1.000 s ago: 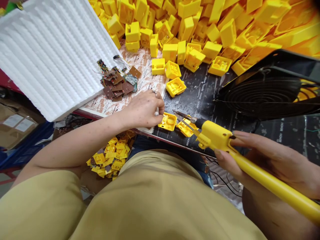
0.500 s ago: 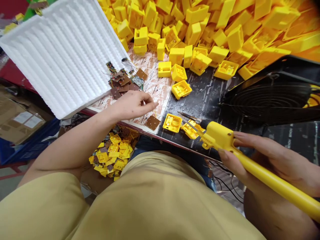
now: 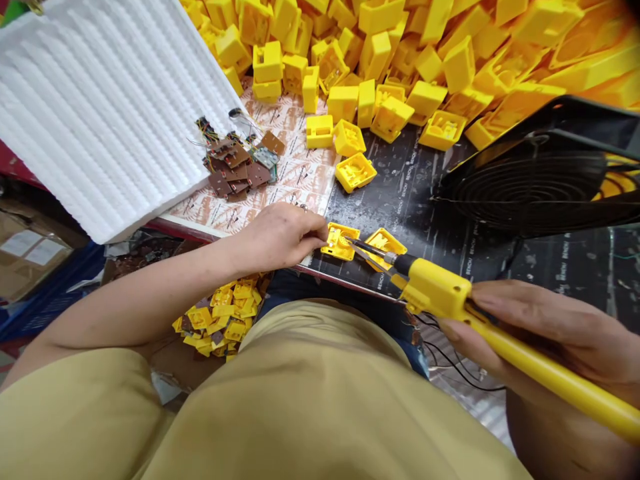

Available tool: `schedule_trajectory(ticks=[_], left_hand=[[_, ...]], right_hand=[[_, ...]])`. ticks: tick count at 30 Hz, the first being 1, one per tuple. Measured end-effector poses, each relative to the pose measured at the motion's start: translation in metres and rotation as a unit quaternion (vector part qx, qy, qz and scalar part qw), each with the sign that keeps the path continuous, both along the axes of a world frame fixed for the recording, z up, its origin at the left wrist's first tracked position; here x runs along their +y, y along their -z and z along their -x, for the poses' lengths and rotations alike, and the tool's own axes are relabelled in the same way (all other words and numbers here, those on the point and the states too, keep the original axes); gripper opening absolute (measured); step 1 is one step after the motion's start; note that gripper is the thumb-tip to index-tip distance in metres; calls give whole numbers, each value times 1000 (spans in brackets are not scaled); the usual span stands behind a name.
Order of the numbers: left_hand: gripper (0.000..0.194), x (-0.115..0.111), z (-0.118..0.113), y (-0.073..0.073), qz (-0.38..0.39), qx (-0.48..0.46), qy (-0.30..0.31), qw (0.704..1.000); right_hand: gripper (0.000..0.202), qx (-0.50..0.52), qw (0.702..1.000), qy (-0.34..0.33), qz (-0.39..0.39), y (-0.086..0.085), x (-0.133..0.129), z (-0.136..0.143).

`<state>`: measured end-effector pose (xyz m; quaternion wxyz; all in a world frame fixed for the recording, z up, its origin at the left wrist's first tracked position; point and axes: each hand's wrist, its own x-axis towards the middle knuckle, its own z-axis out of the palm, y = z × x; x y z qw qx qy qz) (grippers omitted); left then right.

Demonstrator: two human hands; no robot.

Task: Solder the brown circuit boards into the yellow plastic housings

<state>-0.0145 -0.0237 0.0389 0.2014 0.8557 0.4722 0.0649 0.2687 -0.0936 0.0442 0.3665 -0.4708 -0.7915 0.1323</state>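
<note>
My right hand [image 3: 545,333] is wrapped around a yellow soldering gun [image 3: 435,290]. The gun's dark metal tip [image 3: 367,248] reaches left into a small open yellow plastic case [image 3: 340,241] near the bench's front edge. At that case's left edge is my left hand [image 3: 285,233], its thumb and fingers pinched together. What they pinch is too small or hidden to make out. Just right of it lies a second yellow case half [image 3: 384,248], partly behind the gun's tip.
A large pile of yellow cases [image 3: 375,60] fills the back. Brown circuit boards with wires [image 3: 237,163] lie by a white foam sheet [image 3: 100,100]. A black fan [image 3: 540,173] stands at right. Below the bench edge is a heap of yellow parts [image 3: 225,313].
My left hand has moved right and down to the near yellow case, and the brown board beneath it no longer shows. The soldering gun's tip has come into that case.
</note>
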Motion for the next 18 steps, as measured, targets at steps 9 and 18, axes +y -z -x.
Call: schedule_trajectory(ticks=[9,18], left_hand=[[16,0,-11,-8,17,61,-15,998],[20,-1,-17,-11,16,111,-22,993]], right_hand=[[18,-14,984,-176,-34,9,25,-13],[17,-10,967,-246,-60,-3,37,-3]])
